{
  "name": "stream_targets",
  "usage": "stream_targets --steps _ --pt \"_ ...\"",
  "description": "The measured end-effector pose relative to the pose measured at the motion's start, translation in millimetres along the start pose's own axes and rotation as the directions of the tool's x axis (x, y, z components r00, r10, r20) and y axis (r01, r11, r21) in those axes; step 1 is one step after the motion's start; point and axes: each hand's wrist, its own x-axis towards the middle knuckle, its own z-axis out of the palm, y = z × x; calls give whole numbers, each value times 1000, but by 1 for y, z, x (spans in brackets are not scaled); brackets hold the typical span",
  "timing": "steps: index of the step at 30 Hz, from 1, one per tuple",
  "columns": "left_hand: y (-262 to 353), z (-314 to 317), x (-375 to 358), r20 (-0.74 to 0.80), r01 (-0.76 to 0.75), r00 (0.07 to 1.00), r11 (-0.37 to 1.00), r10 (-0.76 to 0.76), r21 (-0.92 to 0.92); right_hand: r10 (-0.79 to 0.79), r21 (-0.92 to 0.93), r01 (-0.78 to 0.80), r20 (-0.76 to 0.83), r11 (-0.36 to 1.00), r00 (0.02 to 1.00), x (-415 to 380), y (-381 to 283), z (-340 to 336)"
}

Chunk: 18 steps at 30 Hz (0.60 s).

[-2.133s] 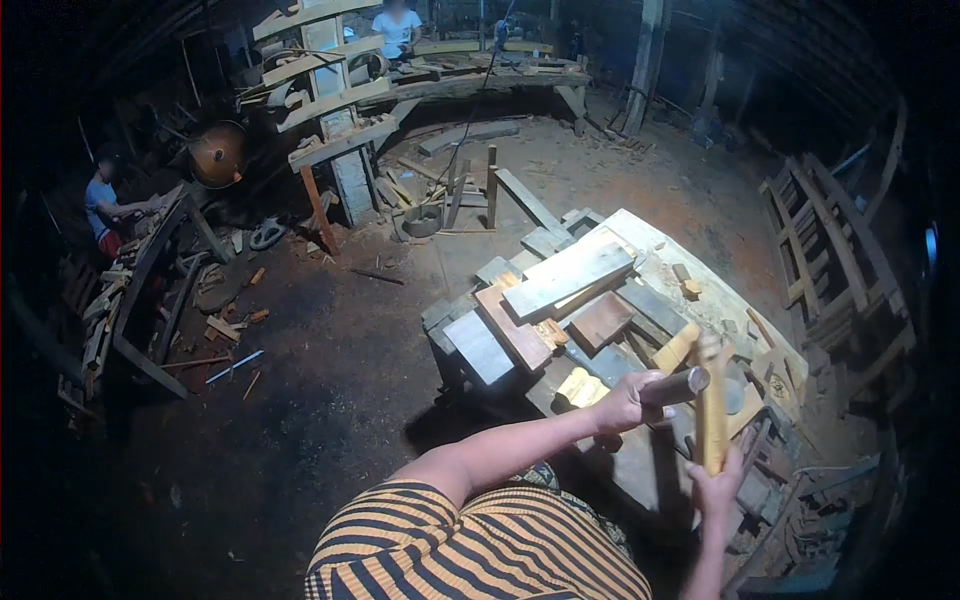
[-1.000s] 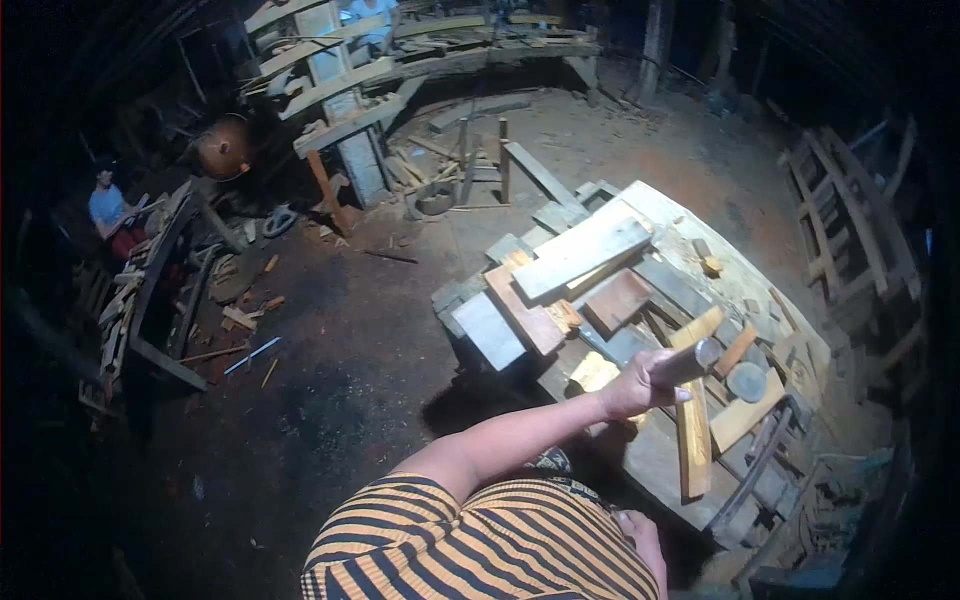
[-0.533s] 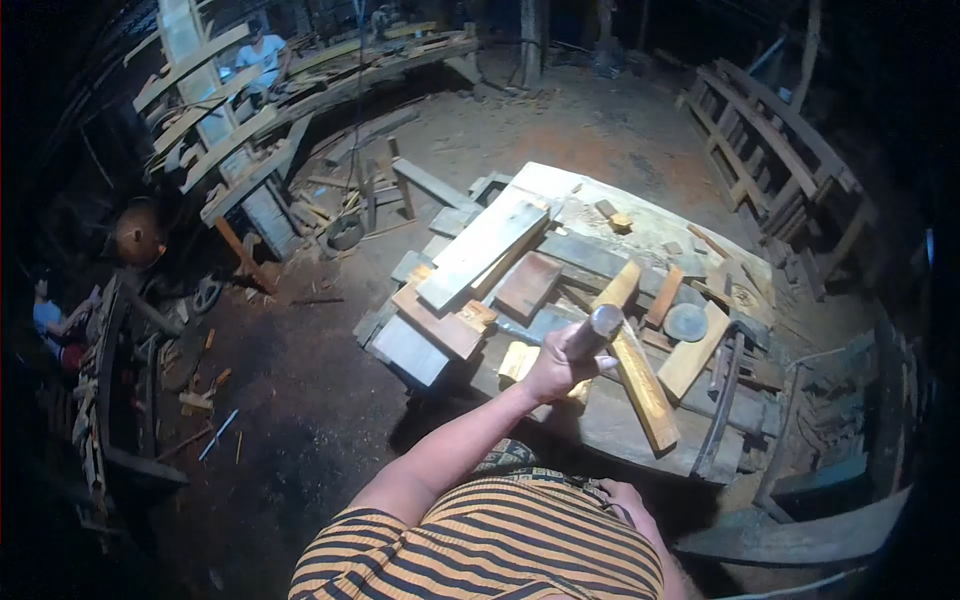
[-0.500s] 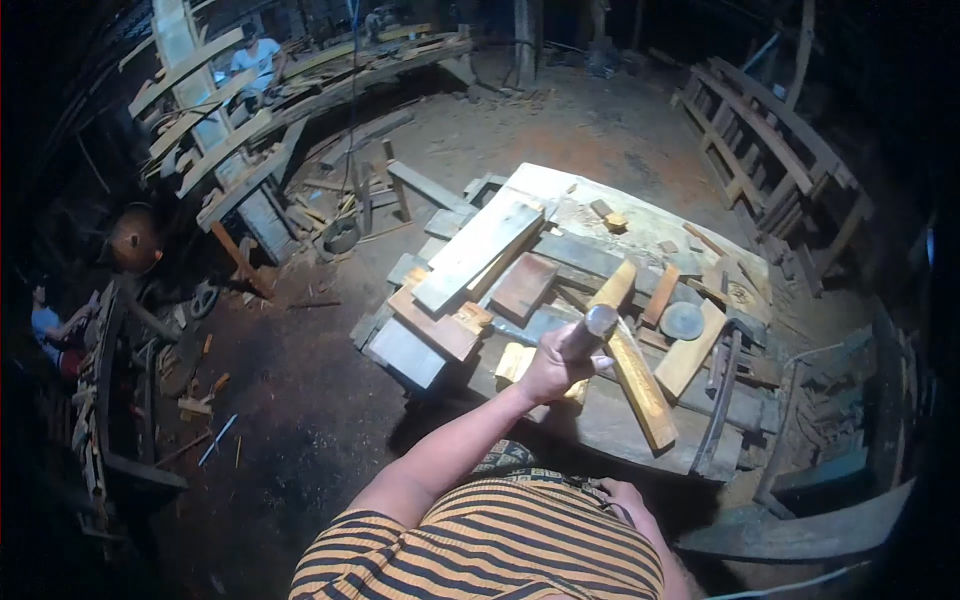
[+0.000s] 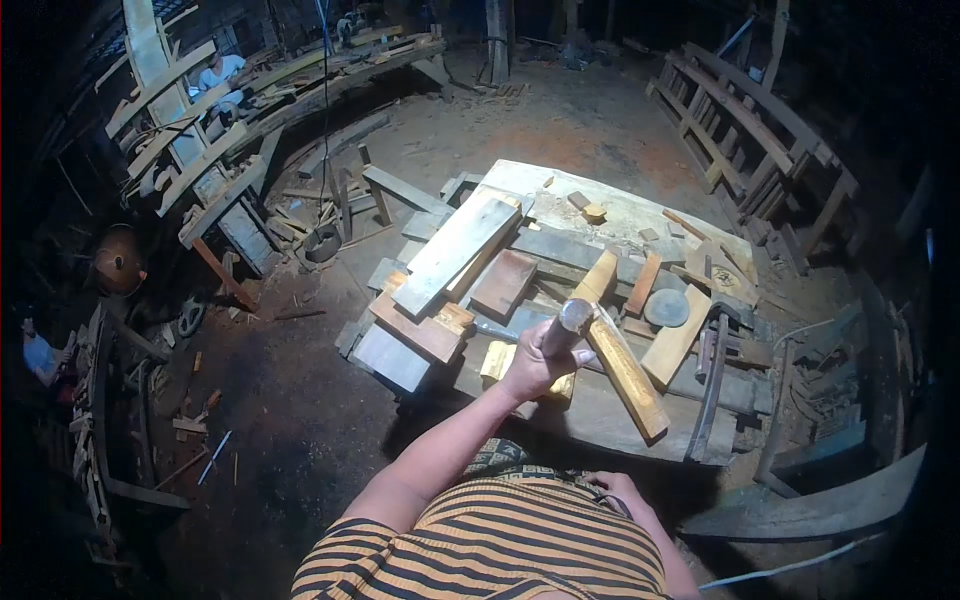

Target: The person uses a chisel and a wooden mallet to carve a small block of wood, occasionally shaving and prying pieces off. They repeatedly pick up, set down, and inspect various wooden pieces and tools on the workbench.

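My left hand (image 5: 535,372) is closed around a dark, thick, cylindrical tool handle (image 5: 572,322) with a pale round end facing up toward me; the tool's other end is hidden. Beneath and beside that hand are a yellow wood block (image 5: 497,362) on the bench and a long yellow wooden bar (image 5: 632,380). A second yellow piece (image 5: 598,277) lies just beyond the handle. Down by my waist is my right hand (image 5: 617,488), close to the patterned trousers (image 5: 497,457); its fingers are mostly hidden behind the striped shirt.
The workbench (image 5: 610,415) bears planks, a reddish block (image 5: 504,283), a grey disc (image 5: 667,308) and a curved-handled frame saw or clamp (image 5: 710,390). Timber racks (image 5: 730,140) stand at right. Two people sit at left, one near a long bench (image 5: 330,95).
The view has shifted slightly, so the bench appears further left. My left hand keeps its hold on the handle, and my right hand stays by my waist.
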Motion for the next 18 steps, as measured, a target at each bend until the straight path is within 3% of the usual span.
stream_targets --steps 1,3,4,11,18 --pt "-2 -2 0 -12 -10 1000 1000 10 5 -1 0 1 -3 1000 1000 2 1 -1" --pt "-7 -5 1 -25 -16 1000 1000 16 7 -15 -342 -37 -148 939 989 4 0 -2" --pt "-8 -5 1 -29 -42 999 999 42 9 -98 -443 -15 -232 896 968 2 -2 2" --pt "4 0 1 -17 -48 999 999 49 10 -202 -447 112 -157 887 967 7 -16 5" --pt "-10 -6 -6 -33 -53 998 999 53 -11 -175 -438 63 -219 897 960 16 -3 10"
